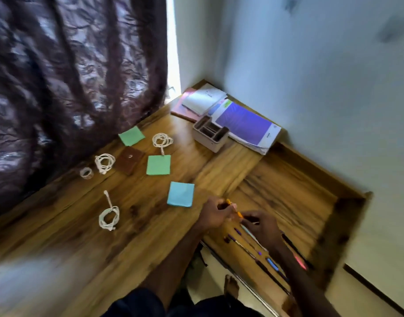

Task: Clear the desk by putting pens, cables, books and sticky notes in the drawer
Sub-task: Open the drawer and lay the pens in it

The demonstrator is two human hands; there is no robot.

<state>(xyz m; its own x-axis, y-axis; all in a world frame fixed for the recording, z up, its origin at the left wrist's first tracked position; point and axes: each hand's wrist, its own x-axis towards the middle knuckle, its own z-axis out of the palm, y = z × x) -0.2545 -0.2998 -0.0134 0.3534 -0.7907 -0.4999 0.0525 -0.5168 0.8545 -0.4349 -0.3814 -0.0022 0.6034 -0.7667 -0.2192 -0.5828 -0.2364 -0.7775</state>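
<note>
Pens [246, 242] lie in the drawer [294, 193], slanting upper-left to lower-right; both hands' fingers [227, 210] pinch an orange pen [234, 209]; no writing legible.

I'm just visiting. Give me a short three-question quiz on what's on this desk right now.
1. How many coiled white cables lie on the desk?
2. True or false: the blue sticky note is already in the drawer.
3. What do the left hand and right hand hold together: (a) orange pen, (b) book, (c) cable?

Key: 1. Three. 2. False, it lies on the desk. 3. (a).
</note>
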